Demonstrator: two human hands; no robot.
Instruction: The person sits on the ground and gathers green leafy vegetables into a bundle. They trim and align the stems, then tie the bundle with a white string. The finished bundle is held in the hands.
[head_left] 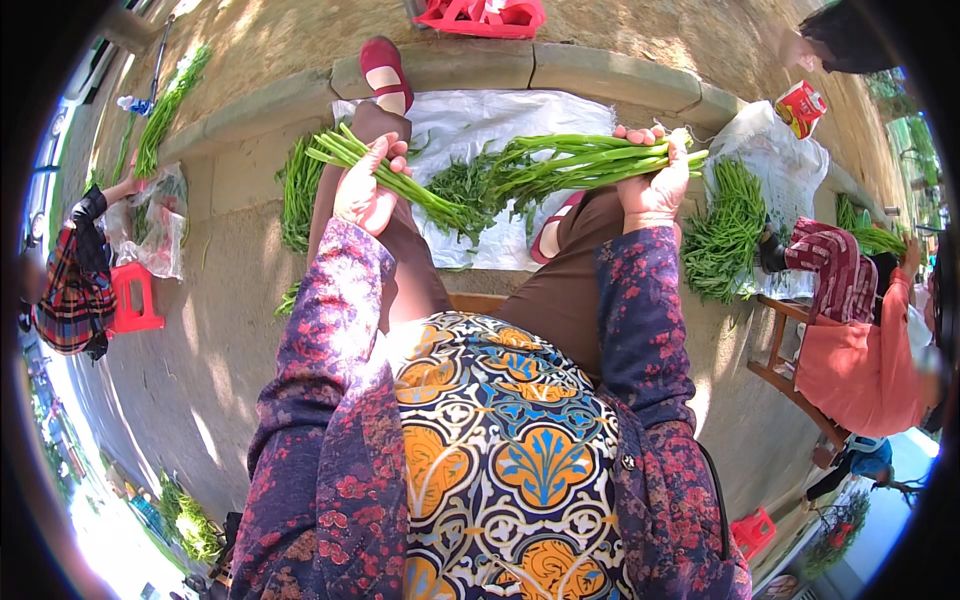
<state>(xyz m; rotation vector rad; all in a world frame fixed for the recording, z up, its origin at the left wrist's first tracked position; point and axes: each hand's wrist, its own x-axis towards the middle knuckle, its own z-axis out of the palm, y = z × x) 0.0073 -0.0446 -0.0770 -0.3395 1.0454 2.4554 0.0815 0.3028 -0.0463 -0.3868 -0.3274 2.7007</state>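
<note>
My left hand point(370, 190) is closed on a small bunch of green stems point(430, 200), whose cut ends point up and left. On the other side my right hand point(655, 190) grips a thicker bunch of long green stems point(570, 160), its leafy ends reaching left toward the middle. Both bunches are held above a white plastic sheet point(480, 115) spread on the ground between my feet. Loose green leaves point(465, 185) lie on that sheet under the bunches. Beside my left leg is another heap of green stems point(298, 195), partly hidden by my knee.
A big pile of greens point(725, 230) lies to the right by a white plastic sheet point(775, 150). A red bag point(480, 15) sits beyond the stone kerb point(600, 75). People sit at both sides, the right one on a wooden bench point(775, 350). A red stool point(135, 300) stands left.
</note>
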